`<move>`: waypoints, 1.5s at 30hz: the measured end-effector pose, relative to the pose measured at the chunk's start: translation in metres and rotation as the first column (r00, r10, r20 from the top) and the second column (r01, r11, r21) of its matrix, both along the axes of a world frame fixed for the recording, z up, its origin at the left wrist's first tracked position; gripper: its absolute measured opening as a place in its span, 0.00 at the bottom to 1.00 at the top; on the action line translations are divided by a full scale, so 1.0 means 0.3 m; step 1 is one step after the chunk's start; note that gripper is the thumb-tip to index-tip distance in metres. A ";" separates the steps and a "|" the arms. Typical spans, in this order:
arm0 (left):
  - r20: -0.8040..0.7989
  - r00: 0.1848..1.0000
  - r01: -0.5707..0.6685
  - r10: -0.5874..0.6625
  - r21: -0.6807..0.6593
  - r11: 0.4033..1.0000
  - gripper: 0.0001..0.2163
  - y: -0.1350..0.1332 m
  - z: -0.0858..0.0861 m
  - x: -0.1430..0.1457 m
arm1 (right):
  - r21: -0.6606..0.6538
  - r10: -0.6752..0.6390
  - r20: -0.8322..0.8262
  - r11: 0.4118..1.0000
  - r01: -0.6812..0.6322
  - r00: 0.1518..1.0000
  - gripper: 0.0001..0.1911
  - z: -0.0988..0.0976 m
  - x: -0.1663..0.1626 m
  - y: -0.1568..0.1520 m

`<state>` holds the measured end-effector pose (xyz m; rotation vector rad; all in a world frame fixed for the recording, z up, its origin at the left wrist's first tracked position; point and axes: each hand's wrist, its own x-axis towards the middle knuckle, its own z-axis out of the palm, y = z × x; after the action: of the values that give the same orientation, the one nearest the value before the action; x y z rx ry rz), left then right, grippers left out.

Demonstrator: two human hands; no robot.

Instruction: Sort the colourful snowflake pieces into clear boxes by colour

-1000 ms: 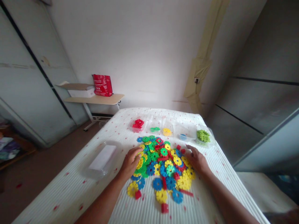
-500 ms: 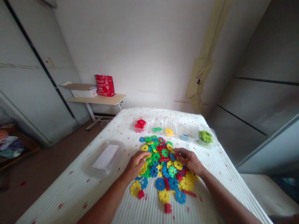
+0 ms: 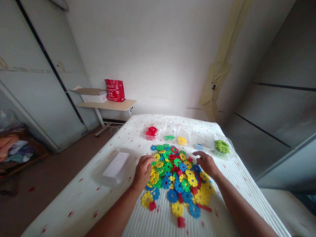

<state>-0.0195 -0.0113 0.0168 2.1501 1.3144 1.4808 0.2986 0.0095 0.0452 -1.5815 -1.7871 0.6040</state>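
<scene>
A heap of notched plastic discs (image 3: 168, 168) in red, yellow, green and blue lies mid-table. My left hand (image 3: 143, 171) rests against the heap's left edge, fingers bent loosely toward the yellow discs; nothing is visibly gripped, though its inner side is partly hidden. Beyond the heap's upper right edge, my right hand (image 3: 206, 163) is raised a little with fingers apart and holds nothing. Near me lie loose pieces, among them a yellow disc (image 3: 177, 209), a blue disc (image 3: 194, 210) and a small red block (image 3: 181, 222).
Along the far side stand clear containers with red pieces (image 3: 151, 131), green pieces (image 3: 169, 137), yellow pieces (image 3: 182, 141), a blue piece (image 3: 198, 146) and light green pieces (image 3: 222, 146). A clear tray with a white slab (image 3: 116, 165) sits left. Behind stands a side table (image 3: 118, 105).
My right hand has drawn back off the heap, its fingers spreading. Discs on the heap's right side have shifted, leaving more yellow and blue showing. My left hand has stayed at the left edge.
</scene>
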 end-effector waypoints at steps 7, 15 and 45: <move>-0.087 0.991 -0.112 0.106 -0.066 0.992 0.17 0.038 -0.050 0.004 | 0.063 0.126 0.142 0.989 -0.136 0.982 0.14 0.009 -0.079 -0.008; -0.026 0.998 0.059 -0.063 -0.141 0.988 0.16 0.021 -0.028 0.004 | -0.027 0.095 -0.166 0.995 -0.101 0.981 0.14 0.032 -0.098 -0.004; 0.095 0.994 0.071 -0.054 -0.180 0.981 0.14 0.007 -0.010 0.003 | -0.232 0.375 0.801 0.913 -0.334 0.467 0.08 0.160 -0.383 -0.081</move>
<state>-0.0187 -0.0093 0.0137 1.9683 1.2863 1.3579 0.1836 -0.0148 0.0932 -1.6568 -2.9002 -0.0158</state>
